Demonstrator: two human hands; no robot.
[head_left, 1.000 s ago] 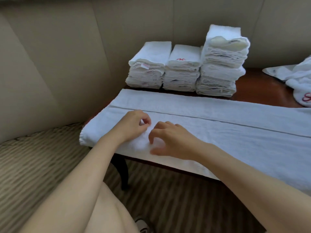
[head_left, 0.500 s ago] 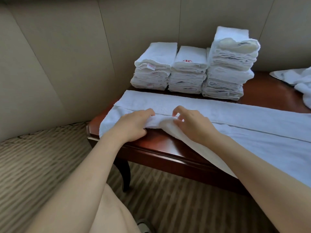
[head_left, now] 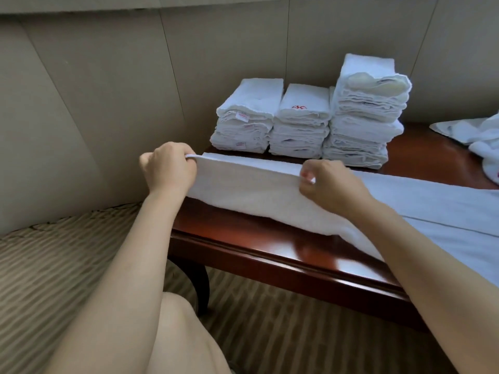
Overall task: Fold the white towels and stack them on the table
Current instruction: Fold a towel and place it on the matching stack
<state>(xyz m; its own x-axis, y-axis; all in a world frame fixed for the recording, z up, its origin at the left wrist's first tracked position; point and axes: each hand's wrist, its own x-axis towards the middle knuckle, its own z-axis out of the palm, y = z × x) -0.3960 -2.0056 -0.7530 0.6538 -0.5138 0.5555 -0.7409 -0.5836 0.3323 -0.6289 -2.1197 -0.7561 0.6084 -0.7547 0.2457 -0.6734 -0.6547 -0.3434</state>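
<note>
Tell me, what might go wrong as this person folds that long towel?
Both hands, left hand and right hand, pinch one lifted end of the towel; its near edge overhangs the table rim and might slide off. Carried further back, the fold might nudge the stacks close behind.

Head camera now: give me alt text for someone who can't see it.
Left hand and right hand pinch the end of a long white towel and hold it raised above a dark wooden table. Three stacks of folded towels stand at the table's far edge against the wall.
</note>
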